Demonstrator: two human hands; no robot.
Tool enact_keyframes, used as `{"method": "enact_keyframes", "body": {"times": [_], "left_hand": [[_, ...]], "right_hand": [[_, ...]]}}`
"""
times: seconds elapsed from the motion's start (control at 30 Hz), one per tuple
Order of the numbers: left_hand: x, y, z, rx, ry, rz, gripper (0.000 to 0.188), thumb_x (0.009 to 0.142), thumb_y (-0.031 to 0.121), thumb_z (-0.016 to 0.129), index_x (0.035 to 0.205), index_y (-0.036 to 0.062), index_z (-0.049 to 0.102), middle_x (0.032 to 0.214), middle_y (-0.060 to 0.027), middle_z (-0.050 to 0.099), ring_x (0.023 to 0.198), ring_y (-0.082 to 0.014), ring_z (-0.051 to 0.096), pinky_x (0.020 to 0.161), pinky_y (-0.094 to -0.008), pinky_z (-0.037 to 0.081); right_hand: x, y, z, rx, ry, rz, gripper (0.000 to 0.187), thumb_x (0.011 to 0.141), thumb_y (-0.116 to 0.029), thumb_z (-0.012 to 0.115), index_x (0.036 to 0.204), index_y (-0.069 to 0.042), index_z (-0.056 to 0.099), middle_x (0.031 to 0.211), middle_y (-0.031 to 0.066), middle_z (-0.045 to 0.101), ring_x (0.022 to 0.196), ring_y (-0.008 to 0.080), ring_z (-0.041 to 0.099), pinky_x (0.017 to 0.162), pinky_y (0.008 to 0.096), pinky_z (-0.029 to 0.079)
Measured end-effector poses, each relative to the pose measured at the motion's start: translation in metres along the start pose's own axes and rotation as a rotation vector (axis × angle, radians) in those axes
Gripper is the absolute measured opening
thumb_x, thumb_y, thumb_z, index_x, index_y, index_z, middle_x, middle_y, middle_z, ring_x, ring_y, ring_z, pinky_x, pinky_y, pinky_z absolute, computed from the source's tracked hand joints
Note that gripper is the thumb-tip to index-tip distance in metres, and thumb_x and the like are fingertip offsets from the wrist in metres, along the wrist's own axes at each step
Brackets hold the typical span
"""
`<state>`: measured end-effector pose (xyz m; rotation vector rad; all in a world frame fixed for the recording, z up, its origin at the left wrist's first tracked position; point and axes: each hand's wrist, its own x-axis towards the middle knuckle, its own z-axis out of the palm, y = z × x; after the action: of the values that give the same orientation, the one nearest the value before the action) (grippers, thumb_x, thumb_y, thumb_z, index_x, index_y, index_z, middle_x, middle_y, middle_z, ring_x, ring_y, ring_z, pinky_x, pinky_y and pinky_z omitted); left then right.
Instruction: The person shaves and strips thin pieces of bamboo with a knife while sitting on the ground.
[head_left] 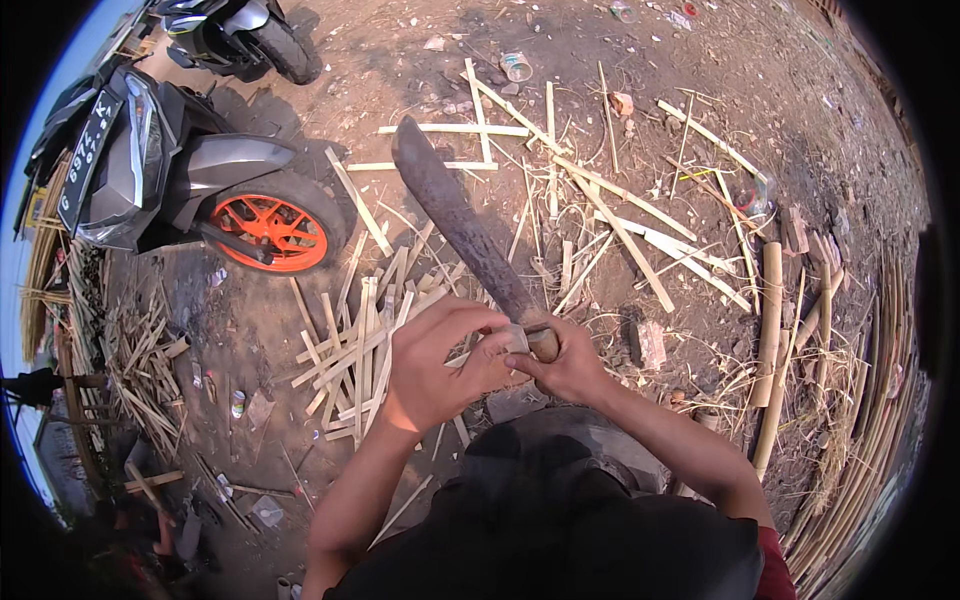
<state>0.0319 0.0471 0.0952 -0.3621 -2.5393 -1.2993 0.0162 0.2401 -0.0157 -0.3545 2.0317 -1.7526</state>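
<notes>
A machete (455, 215) with a long, dark, stained blade points up and to the left in front of me. My right hand (573, 362) is closed round its wooden handle (543, 345), close to the base of the blade. Against the handle, my left hand (447, 358) pinches a small pale, greyish piece (517, 339) between thumb and fingers. What that piece is made of is too small to make out. Below both hands lies a dark rounded shape, partly covered by my dark clothing.
Split bamboo strips (365, 345) lie heaped left of my hands, with more strips (620, 230) scattered ahead. Thick bamboo poles (770, 330) lie at the right. A motorbike with an orange wheel (270, 232) stands at the left, another motorbike (225, 40) behind it. A brick piece (651, 344) lies nearby.
</notes>
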Motion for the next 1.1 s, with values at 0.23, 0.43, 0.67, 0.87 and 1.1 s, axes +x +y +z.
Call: {"method": "enact_keyframes", "body": {"times": [0.23,0.43,0.67,0.87,1.1], "left_hand": [[-0.007,-0.012,0.026,0.210,0.312,0.065,0.016,0.081,0.000,0.077,0.094,-0.0012,0.068,0.085,-0.0142,0.068,0.072,-0.0235,0.066,0.065,-0.0322,0.052],[-0.020,-0.044,0.058,0.178,0.331,-0.019,0.017,0.079,0.000,0.079,0.094,-0.0010,0.071,0.086,-0.0151,0.070,0.073,-0.0238,0.068,0.065,-0.0327,0.053],[-0.019,-0.025,0.037,0.318,0.437,0.048,0.018,0.079,-0.003,0.078,0.095,-0.0025,0.070,0.086,-0.0149,0.070,0.075,-0.0248,0.069,0.066,-0.0327,0.055],[-0.035,-0.047,0.044,0.140,0.390,-0.114,0.020,0.079,-0.001,0.078,0.096,-0.0023,0.069,0.086,-0.0143,0.069,0.074,-0.0243,0.069,0.065,-0.0328,0.055],[-0.038,-0.051,0.047,0.107,0.360,-0.049,0.022,0.078,0.000,0.080,0.097,-0.0013,0.070,0.089,-0.0146,0.070,0.076,-0.0233,0.069,0.067,-0.0316,0.055]], "right_hand": [[-0.022,-0.001,-0.026,-0.203,0.179,-0.042,0.035,0.089,-0.030,0.074,0.090,0.000,0.057,0.067,0.0164,0.062,0.059,0.0312,0.062,0.057,0.0414,0.045],[-0.044,-0.051,-0.034,-0.324,0.096,0.095,0.034,0.094,-0.027,0.066,0.110,0.001,0.055,0.070,0.0187,0.063,0.066,0.0357,0.065,0.062,0.0428,0.048],[-0.058,-0.056,-0.028,-0.321,0.001,0.094,0.038,0.095,-0.024,0.062,0.121,0.001,0.052,0.089,0.0240,0.066,0.078,0.0423,0.067,0.071,0.0457,0.052],[-0.058,-0.063,-0.013,-0.273,-0.012,0.046,0.039,0.095,-0.024,0.063,0.123,0.001,0.051,0.090,0.0245,0.067,0.082,0.0433,0.068,0.074,0.0456,0.053],[-0.061,-0.059,-0.007,-0.301,0.040,0.050,0.038,0.096,-0.023,0.062,0.122,0.002,0.052,0.087,0.0235,0.066,0.080,0.0413,0.068,0.072,0.0451,0.052]]}}
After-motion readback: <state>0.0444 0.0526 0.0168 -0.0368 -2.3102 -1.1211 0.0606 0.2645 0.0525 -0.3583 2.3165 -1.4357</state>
